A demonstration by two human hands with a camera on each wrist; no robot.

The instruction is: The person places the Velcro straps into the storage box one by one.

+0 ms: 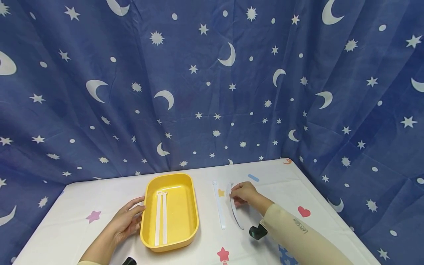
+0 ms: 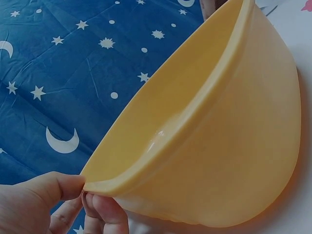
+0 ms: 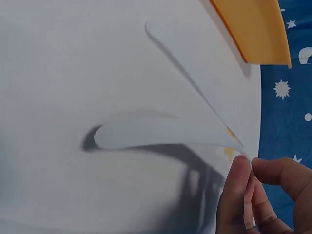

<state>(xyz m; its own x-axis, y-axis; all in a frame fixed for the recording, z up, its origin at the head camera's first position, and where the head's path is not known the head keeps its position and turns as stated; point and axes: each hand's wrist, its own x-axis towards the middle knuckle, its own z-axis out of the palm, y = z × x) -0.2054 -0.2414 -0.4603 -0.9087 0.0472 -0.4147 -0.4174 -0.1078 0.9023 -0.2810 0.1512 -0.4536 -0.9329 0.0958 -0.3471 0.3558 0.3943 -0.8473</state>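
My left hand (image 1: 127, 221) pinches the left rim of a yellow plastic tray (image 1: 180, 213); in the left wrist view its thumb lies over the rim and fingers (image 2: 105, 209) are below. Inside the tray two white straps (image 1: 165, 221) lie side by side, their slotted heads at the far end. Right of the tray, my right hand (image 1: 245, 195) pinches another white strap (image 1: 234, 209) near its far end between thumb and fingers. That strap bows, its rounded free end pointing toward me. One more white strap (image 1: 219, 208) lies flat between the tray and my right hand.
A white cloth with printed shapes, among them a red heart (image 1: 303, 211) and a pink star (image 1: 94, 216), covers the table. Blue curtains (image 1: 198, 92) with moons and stars hang along the back and right edges. Dark wrist-camera parts (image 1: 258, 232) show below my right sleeve.
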